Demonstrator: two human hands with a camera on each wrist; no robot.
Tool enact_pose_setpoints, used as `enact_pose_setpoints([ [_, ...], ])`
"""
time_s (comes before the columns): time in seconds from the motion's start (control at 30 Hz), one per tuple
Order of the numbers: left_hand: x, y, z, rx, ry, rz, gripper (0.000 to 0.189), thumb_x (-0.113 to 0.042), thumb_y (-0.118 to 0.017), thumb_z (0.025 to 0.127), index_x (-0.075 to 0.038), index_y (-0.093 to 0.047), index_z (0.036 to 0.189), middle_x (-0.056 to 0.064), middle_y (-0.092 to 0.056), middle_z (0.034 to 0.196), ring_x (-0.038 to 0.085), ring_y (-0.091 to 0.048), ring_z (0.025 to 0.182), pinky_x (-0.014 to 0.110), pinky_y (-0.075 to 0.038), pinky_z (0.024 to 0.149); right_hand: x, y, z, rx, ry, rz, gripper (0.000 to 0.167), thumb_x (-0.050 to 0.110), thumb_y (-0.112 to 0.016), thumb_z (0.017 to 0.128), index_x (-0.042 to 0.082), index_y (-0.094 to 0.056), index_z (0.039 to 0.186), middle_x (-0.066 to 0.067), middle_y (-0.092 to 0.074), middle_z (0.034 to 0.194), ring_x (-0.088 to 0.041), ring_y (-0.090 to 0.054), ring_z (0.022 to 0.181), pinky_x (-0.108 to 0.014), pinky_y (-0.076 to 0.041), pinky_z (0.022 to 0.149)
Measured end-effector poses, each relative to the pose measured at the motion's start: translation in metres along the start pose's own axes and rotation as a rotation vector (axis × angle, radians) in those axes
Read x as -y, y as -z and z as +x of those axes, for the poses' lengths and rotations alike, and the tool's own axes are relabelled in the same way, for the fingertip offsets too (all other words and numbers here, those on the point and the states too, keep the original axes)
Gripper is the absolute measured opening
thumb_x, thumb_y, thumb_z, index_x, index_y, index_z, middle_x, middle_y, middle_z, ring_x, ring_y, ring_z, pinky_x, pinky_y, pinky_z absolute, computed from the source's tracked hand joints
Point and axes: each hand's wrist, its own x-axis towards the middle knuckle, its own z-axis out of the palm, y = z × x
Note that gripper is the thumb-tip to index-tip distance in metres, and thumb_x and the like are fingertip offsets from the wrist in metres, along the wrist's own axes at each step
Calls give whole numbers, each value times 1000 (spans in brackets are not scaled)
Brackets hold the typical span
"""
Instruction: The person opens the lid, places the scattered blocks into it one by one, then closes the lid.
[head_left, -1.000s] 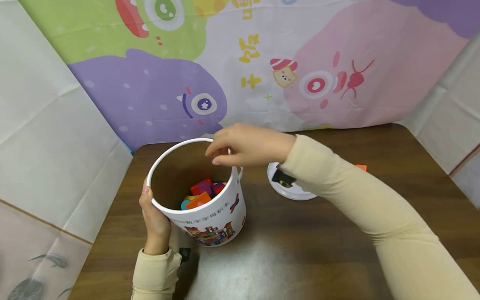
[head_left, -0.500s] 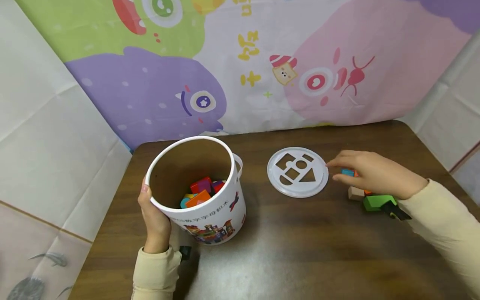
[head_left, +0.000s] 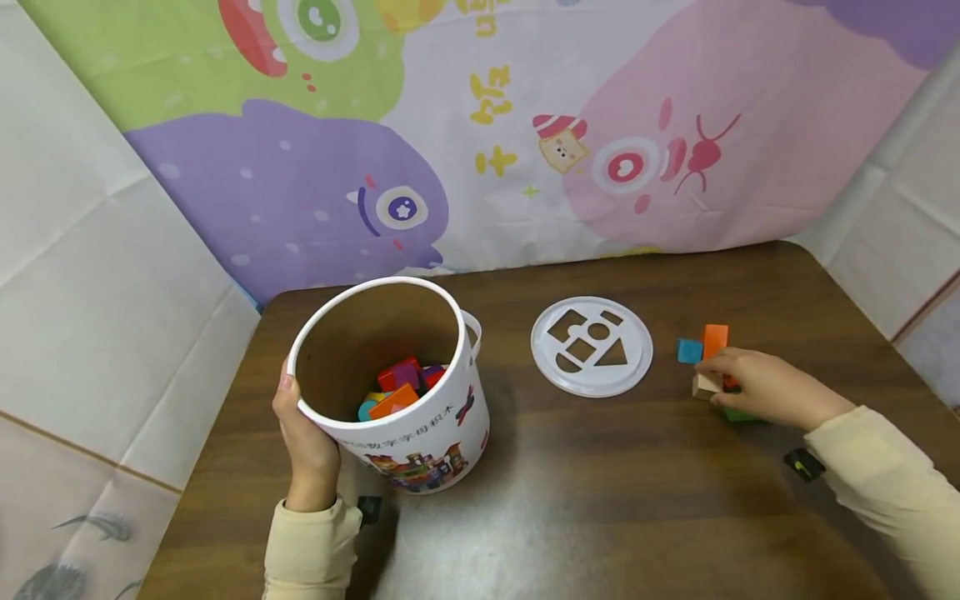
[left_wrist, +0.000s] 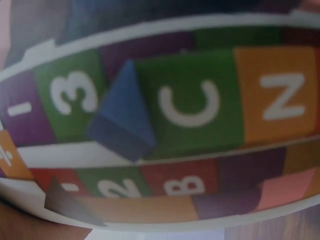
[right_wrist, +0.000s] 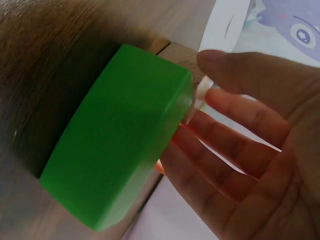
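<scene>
My left hand [head_left: 311, 458] grips the left side of a white bucket [head_left: 450, 433], fingers outside and thumb on the rim. Coloured blocks [head_left: 401, 392] lie inside it. Printed letters and numbers on the bucket wall [left_wrist: 200, 105] fill the left wrist view. At right, my right hand [head_left: 772, 387] has thumb and fingertips at a plain wooden block [head_left: 707, 385], seemingly pinching it. A green block [right_wrist: 120, 135] lies beside it, mostly covered by the hand in the head view. Behind stand an orange block [head_left: 715, 340] and a blue block [head_left: 689, 350].
A round white lid [head_left: 641, 346] with shaped cut-outs lies between the bucket and the loose blocks. All of it is on a dark wooden table [head_left: 600, 483]. A cartoon-printed cloth [head_left: 510, 217] hangs along the back edge.
My right hand has moved from over the bucket rim to the loose blocks at right, then lowered onto the wooden block. The left hand and bucket have kept their place.
</scene>
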Motion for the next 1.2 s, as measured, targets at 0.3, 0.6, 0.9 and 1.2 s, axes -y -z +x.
enact_pose_setpoints([
  [0.3, -5, -5, -3, -16, 13, 18, 56, -40, -28, 94, -6, -34, 138, 22, -41, 133, 36, -41, 121, 46, -36, 99, -2, -6, 4, -43, 0, -58, 32, 13, -70, 76, 2, -65, 105, -4, -62, 91, -17, -54, 77, -37, -47, 69],
  [0.6, -1, -2, -3, -19, -4, -22, 56, -38, -30, 92, -5, -35, 137, 23, -40, 132, 37, -39, 122, 47, -36, 100, 10, 6, 9, -131, 79, 32, 29, 14, -68, 78, 6, -65, 105, 1, -63, 92, -9, -59, 76, -30, -51, 67],
  [0.9, -12, -13, -5, -16, -5, -26, 55, -38, -29, 94, -4, -34, 137, 23, -40, 132, 36, -39, 122, 44, -37, 99, 51, 40, 31, -251, 227, 108, 30, 26, -67, 81, 19, -63, 111, 16, -56, 99, 2, -51, 77, -20, -47, 66],
  [1.2, -2, -2, -2, 0, 0, -8, 57, -41, -27, 93, -6, -34, 138, 22, -39, 134, 36, -39, 123, 45, -37, 99, 113, 78, 60, -311, 486, 196, 37, 14, -67, 81, 20, -61, 117, 13, -56, 103, 1, -49, 82, -13, -42, 63],
])
